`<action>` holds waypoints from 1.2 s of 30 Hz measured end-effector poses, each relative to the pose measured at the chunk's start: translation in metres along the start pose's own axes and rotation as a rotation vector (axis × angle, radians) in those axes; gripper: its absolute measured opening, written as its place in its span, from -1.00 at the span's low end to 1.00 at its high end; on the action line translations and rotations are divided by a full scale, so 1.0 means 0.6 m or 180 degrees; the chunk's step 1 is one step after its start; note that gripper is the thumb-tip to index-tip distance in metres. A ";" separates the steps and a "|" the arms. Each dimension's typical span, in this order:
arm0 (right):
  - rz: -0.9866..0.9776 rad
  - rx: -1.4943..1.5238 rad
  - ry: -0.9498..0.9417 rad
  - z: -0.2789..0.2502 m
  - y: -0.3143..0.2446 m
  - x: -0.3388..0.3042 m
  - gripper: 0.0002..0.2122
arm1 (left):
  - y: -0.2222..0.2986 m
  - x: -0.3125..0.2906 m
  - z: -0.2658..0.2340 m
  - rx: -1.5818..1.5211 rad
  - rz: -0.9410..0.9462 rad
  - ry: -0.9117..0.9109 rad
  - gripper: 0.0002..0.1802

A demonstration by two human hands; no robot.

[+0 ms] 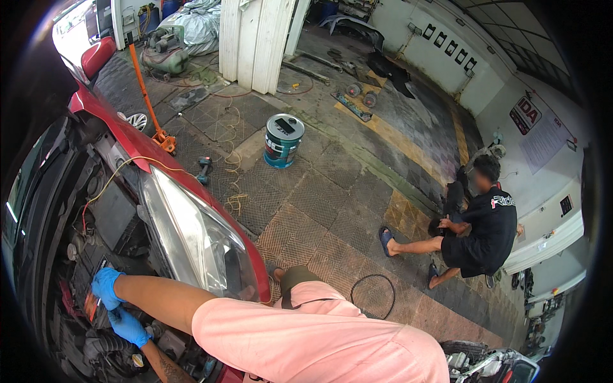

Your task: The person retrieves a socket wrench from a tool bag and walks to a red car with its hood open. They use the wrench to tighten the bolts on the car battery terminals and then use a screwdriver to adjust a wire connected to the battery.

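Observation:
Both of my hands wear blue gloves and are close together inside the open engine bay (pixel 118 223) of a red car. My right hand (pixel 108 287) is bent, its fingers curled downward around something small that I cannot make out. Just below it, my left hand (pixel 129 327) reaches in, its fingertips close to the right hand's. The left fingers are partly hidden, so their grip is unclear. A small orange-and-white patch (pixel 93 309) shows by the fingertips. Hoses and dark engine parts (pixel 105 345) surround the hands. Beside them is the car's clear headlight (pixel 195 236).
A yellow-red cable (pixel 131 158) runs over the fender. On the floor are a cordless drill (pixel 204 169), a teal-and-white drum (pixel 283 142), an orange floor jack (pixel 163 139) and a black hose loop (pixel 373 297). Another person (pixel 488 220) sits at the right, handling a dark part.

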State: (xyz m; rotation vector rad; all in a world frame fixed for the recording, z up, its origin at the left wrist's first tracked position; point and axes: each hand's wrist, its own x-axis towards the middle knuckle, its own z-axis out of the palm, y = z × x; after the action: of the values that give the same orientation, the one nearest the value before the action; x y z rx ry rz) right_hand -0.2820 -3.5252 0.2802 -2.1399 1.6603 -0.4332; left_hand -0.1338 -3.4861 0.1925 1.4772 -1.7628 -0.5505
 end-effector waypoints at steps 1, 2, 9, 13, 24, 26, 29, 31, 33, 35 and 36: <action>-0.0030 -0.0038 -0.0039 -0.002 -0.001 0.001 -0.58 | -0.003 0.000 0.000 -0.0010 0.0034 0.0014 -0.64; -0.0061 -0.0075 -0.0078 -0.004 -0.002 0.001 -0.59 | -0.007 0.001 0.002 -0.0020 0.0069 0.0028 -0.63; -0.0224 0.0023 -0.0069 -0.005 0.002 0.001 -0.51 | 0.004 -0.005 -0.001 0.0051 0.0252 0.0221 -0.66; -0.0089 0.0196 0.0235 0.007 0.007 -0.003 -0.47 | -0.015 -0.001 0.002 -0.0101 0.0241 0.0312 -0.66; -0.0315 -0.0072 0.0045 0.023 0.020 0.022 -0.65 | 0.002 -0.003 0.003 0.0055 0.0186 0.0144 -0.61; -0.0403 -0.0051 -0.0088 0.017 0.021 0.025 -0.66 | 0.005 -0.005 0.003 -0.0019 0.0265 0.0164 -0.60; -0.0416 0.0208 -0.0128 0.007 0.020 0.016 -0.65 | 0.013 -0.009 0.000 -0.0046 0.0212 0.0202 -0.61; -0.0403 0.0225 0.0128 0.013 0.019 0.013 -0.62 | 0.009 -0.008 -0.001 -0.0080 0.0215 0.0248 -0.61; -0.0409 0.0266 0.0455 0.026 0.026 0.011 -0.59 | 0.003 -0.005 0.005 -0.0162 0.0300 0.0295 -0.61; -0.0428 0.0326 0.0854 0.038 0.039 0.011 -0.57 | 0.016 -0.008 0.005 -0.0174 0.0129 0.0170 -0.61; -0.0401 0.0305 0.0766 0.036 0.035 0.011 -0.58 | 0.023 -0.010 0.001 -0.0170 0.0034 0.0128 -0.61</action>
State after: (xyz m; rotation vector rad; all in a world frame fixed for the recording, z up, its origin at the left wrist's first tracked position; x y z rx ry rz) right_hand -0.2879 -3.5336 0.2511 -2.1987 1.5944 -0.8201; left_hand -0.1427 -3.4773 0.2006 1.4319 -1.7112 -0.5545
